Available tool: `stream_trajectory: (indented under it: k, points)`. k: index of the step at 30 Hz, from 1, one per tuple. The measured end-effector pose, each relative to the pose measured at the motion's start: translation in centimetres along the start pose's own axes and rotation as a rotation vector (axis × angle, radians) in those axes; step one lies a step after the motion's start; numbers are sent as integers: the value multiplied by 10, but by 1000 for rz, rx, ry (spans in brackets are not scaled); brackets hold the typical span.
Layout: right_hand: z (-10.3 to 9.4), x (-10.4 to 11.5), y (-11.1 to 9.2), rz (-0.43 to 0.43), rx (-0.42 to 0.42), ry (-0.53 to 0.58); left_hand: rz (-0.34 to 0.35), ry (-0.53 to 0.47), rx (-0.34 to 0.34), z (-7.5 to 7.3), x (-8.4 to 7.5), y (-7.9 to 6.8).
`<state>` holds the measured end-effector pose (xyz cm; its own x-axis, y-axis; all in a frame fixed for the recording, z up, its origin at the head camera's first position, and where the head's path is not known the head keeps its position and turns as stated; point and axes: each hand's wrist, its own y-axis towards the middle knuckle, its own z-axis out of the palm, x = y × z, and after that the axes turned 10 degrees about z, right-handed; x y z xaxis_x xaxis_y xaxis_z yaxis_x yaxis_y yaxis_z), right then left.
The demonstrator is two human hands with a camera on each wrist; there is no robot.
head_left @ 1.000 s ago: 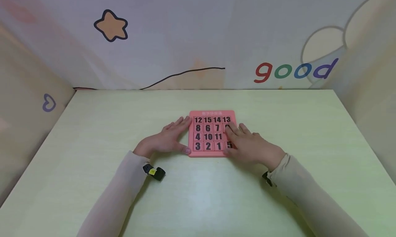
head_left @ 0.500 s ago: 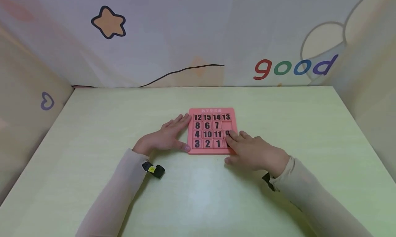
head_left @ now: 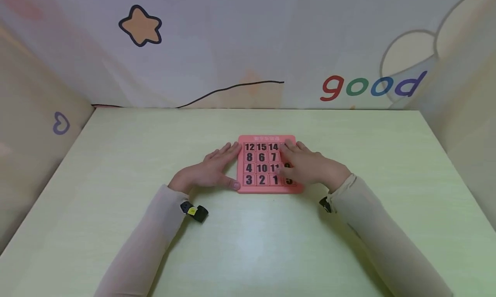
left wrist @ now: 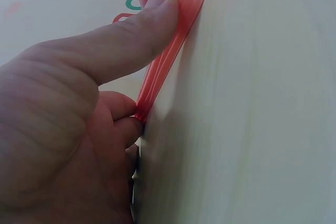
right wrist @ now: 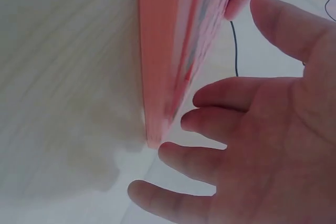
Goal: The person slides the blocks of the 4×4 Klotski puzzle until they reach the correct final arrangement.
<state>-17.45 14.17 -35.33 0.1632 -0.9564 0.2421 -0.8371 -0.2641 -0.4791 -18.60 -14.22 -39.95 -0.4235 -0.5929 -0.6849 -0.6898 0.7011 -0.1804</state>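
Observation:
A pink number sliding puzzle [head_left: 267,190] lies flat on the table, with black-numbered tiles in its frame. My left hand [head_left: 205,174] rests at its left edge, thumb at the near corner and fingertips at the far one. In the left wrist view the thumb [left wrist: 142,35] touches the pink rim [left wrist: 163,66]. My right hand [head_left: 311,165] is over the puzzle's right column, fingers extended and hiding the upper right tiles. The 5 tile [head_left: 289,180] shows below it, the 9 partly. The right wrist view shows those fingers spread beside the puzzle's side [right wrist: 160,40].
The pale green table [head_left: 248,245] meets a printed cloth backdrop [head_left: 217,43] at its far edge. Cloth sides stand at left and right. Dark wrist straps show at the left sleeve [head_left: 147,241] and the right sleeve [head_left: 387,236].
The 9 tile slid one row toward me under my right fingers, leaving a gap above it. Since then my right hand has moved away from me to the top right tile. My left hand has stayed put.

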Motion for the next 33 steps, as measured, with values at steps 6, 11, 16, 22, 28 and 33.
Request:
stream_trajectory:
  k: [6,11,16,22,28,33]
  points:
    - [-5,6,-3,40,41,-21,11,20,-9,-4,-3,2]
    - [-9,15,-15,55,65,-72,8,17,-12,-8,-3,0]
    - [-10,22,-21,13,30,-140,9,8,-17,-7,-1,-1]
    - [-7,23,-12,6,-43,-90,3,0,-13,-3,0,-1]
    - [-1,27,6,-27,-25,-84,-2,-10,0,1,-1,0]
    - [1,25,10,12,10,-83,0,1,-4,2,-2,0]
